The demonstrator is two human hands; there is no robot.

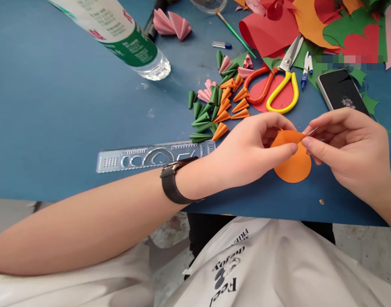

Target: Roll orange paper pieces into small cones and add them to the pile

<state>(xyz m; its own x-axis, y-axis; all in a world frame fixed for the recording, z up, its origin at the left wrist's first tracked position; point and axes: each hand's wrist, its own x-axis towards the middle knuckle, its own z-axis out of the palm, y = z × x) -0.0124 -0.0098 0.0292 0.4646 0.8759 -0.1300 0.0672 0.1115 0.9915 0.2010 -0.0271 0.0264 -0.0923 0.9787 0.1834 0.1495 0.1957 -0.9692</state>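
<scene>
My left hand [253, 147] and my right hand [345, 145] meet over an orange paper disc [294, 164] near the front edge of the blue table [55, 119]. Thumb and fingers of my left hand pinch the disc's upper left edge, which is folded over. My right hand pinches the disc's upper right edge, where a thin pale sliver sticks out between its fingertips. A dark watch [173, 183] is on my left wrist.
Several small green, orange and pink paper cones [219, 106] lie left of the hands. Scissors [275, 81] with orange and yellow handles, a phone [340, 91], a pen [306, 66], a clear stencil ruler [150, 155], a lying water bottle [119, 34] and coloured paper scraps [310, 25] surround them.
</scene>
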